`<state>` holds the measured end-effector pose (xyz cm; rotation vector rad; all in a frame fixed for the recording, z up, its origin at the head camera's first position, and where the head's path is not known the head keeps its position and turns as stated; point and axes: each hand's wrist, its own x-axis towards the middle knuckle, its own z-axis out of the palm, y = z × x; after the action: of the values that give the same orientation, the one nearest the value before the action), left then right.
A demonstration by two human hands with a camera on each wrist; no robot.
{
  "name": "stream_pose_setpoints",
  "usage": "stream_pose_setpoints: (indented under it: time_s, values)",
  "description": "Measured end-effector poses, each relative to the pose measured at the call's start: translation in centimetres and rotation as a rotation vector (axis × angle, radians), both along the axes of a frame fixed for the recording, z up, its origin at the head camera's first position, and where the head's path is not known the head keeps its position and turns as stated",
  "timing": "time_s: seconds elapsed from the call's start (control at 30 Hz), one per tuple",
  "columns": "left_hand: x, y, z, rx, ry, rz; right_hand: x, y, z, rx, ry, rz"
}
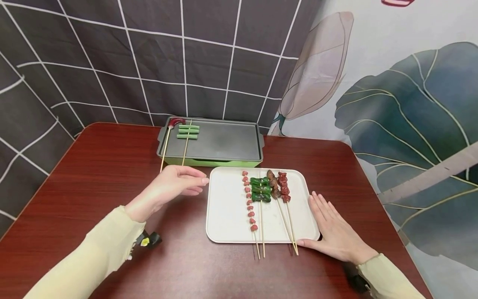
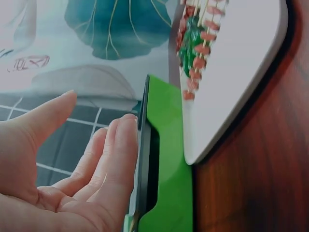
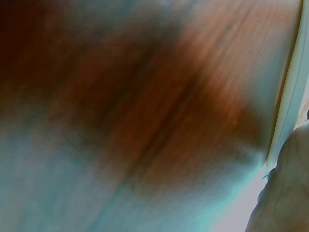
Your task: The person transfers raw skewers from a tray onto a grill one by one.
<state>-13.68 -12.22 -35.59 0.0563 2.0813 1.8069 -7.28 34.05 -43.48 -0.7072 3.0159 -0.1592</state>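
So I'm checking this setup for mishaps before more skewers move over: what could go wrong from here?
1. The four loaded skewers' bare sticks overhang the near edge of the white rectangular tray; the flat right hand beside them might knock them.
2. The two skewers on the green-based griddle with the dark plate have sticks jutting toward the open left hand, which could catch them.
3. If the griddle is hot, nearby fingers may burn.
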Motion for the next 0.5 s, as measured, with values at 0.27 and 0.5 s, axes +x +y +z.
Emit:
stream_pose_setpoints:
  time_s: [0.27,0.5]
  values:
    - [1.1,1.2,-1.1,0.02,-0.021,-0.013,0.0,-0.1,0.2,-0.001,-0.005,0.006]
    - [2.3,3.0,-2.6,0.057,-0.046,-0.044,0.0,0.0,0.1,0.002,0.014,0.014]
